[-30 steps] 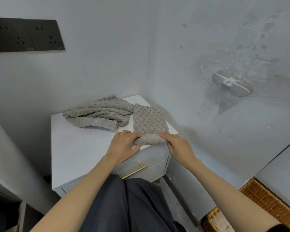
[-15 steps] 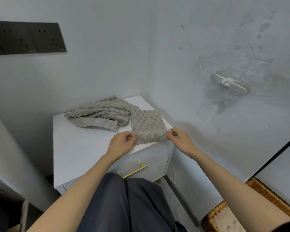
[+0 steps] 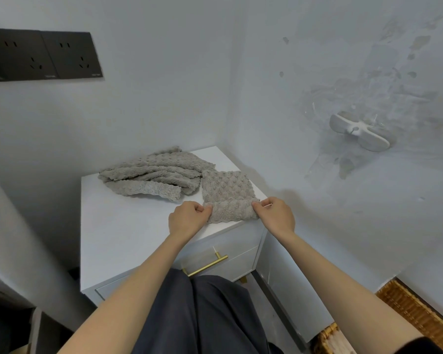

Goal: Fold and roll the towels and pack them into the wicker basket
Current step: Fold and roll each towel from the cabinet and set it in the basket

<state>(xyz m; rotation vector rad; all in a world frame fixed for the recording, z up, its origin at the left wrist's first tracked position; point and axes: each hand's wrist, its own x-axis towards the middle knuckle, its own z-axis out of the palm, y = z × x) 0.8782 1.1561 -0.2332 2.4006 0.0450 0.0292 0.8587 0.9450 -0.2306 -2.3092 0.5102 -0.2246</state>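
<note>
Rolling step: my left hand (image 3: 187, 217) and right hand (image 3: 275, 213) pinch the folded towel's (image 3: 228, 192) rolled end at the cabinet's (image 3: 128, 233) front-right corner. Next I'd keep rolling evenly toward the wall.

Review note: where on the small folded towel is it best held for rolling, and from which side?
Pinch the two ends of its rolled near edge, one hand from each side. The small folded towel lies flat on the cabinet with the roll running left to right, so end pinches, as the left hand and right hand make now, keep it even.
</note>
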